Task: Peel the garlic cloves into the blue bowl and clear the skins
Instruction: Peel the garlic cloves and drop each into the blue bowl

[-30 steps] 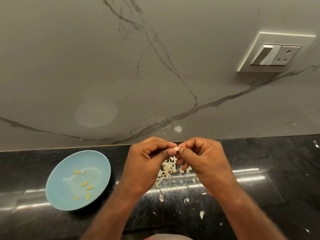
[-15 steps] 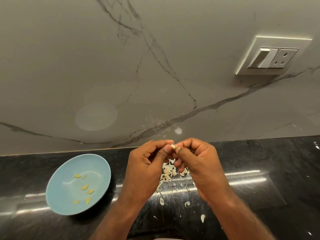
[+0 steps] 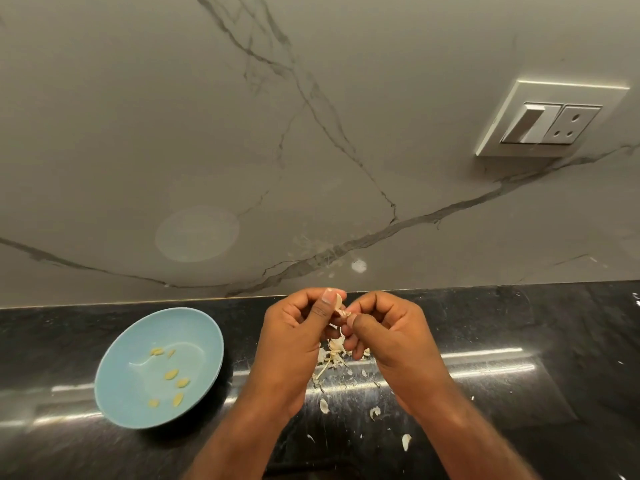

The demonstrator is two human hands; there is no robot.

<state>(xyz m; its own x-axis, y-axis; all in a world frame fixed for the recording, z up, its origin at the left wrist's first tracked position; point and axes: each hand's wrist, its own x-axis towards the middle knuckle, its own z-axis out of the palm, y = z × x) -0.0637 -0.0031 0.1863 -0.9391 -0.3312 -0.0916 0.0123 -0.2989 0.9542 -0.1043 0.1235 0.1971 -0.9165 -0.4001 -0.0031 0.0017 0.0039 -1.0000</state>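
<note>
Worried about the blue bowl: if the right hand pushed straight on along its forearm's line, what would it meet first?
Likely the left hand, with the garlic clove pinched between them; the blue bowl sits well left of that line.

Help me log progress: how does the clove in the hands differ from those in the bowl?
The held clove is whitish, seemingly unpeeled; the bowl cloves are yellowish and bare. The held clove is pinched between left hand and right hand; the bowl cloves lie loose in the blue bowl.
</note>
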